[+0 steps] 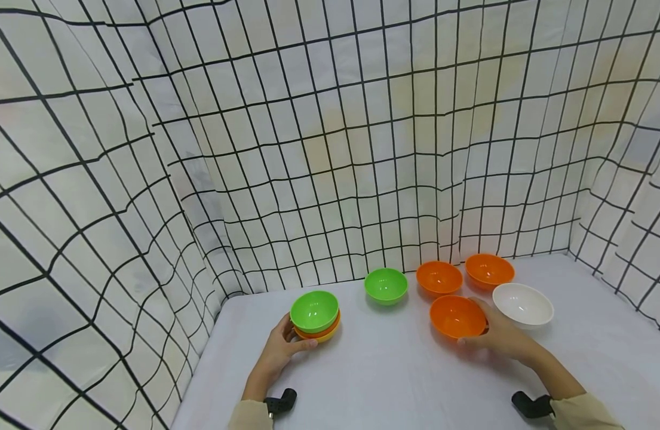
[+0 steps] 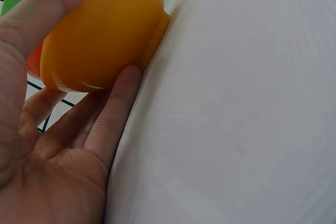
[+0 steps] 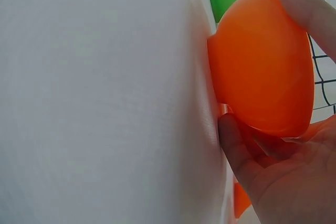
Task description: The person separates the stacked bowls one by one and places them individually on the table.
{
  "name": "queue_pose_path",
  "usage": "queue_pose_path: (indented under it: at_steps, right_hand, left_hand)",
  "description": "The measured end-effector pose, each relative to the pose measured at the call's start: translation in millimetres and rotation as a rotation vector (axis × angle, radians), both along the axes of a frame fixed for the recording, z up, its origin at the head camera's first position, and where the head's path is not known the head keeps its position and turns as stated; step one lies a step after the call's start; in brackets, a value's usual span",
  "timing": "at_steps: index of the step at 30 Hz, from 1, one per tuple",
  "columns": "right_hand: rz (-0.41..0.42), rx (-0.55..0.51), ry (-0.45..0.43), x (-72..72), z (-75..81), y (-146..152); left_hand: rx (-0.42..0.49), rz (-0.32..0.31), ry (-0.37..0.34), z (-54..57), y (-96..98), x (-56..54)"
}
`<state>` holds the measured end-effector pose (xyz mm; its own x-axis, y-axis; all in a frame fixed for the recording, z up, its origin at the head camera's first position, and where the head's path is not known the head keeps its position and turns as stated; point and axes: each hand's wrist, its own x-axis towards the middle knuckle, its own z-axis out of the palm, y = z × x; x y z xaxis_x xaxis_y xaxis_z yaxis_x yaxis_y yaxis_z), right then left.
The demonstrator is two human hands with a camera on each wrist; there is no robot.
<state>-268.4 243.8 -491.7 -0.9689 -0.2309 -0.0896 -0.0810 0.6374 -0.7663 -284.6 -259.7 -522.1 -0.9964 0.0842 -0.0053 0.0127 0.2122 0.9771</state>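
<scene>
On the left of the table, a green bowl (image 1: 315, 312) is nested in an orange bowl (image 1: 330, 329), and both sit in a yellow bowl (image 2: 107, 30). My left hand (image 1: 283, 346) curls round the near left side of this stack, thumb in front and fingers behind. The stack's foot is down at the white cloth in the left wrist view. Further right, my right hand (image 1: 499, 334) grips an orange bowl (image 1: 454, 316) by its right side. Its thumb is near the rim, and the fingers reach low round the wall in the right wrist view (image 3: 262, 61).
A green bowl (image 1: 386, 286) stands at the back middle. Two more orange bowls, one (image 1: 439, 278) nearer the middle and one (image 1: 489, 270) further right, stand along the back. A white bowl (image 1: 523, 304) is just right of my right hand. Grid-patterned sheets (image 1: 362, 149) wall the table (image 1: 383, 382).
</scene>
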Motion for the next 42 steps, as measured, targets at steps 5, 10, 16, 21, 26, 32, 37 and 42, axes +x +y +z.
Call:
queue_pose_path:
  at_steps: [5,10,16,21,26,32,37,42]
  right_hand:
    - [0.002,-0.006,-0.011,-1.1,0.2,0.2]
    - [0.004,-0.009,-0.017,-2.7,-2.0,0.9]
    - [0.007,-0.025,-0.024,-3.9,-3.9,1.1]
    - [0.002,-0.032,-0.038,-3.6,-3.2,0.6]
    - [0.006,-0.035,-0.034,-3.3,-2.0,0.1]
    - [0.008,-0.039,-0.028,-2.8,-0.4,-0.7]
    - [0.007,-0.05,-0.039,-2.5,0.2,-0.9]
    - [0.004,-0.06,-0.036,-2.8,-0.7,-0.3]
  left_hand:
    - [-0.001,0.002,0.001,0.0,-0.4,0.4]
    - [0.003,0.003,-0.001,-0.2,-0.7,0.9]
    - [0.004,0.005,0.002,-1.4,-1.0,1.2]
    - [-0.002,0.007,0.001,-1.8,-0.8,1.1]
    - [-0.005,0.009,0.003,-1.2,0.0,1.2]
    - [-0.005,0.004,0.021,-0.5,0.5,2.2]
    - [-0.016,-0.001,0.023,0.2,0.9,2.6]
    - [-0.003,0.008,-0.001,0.1,0.8,0.7]
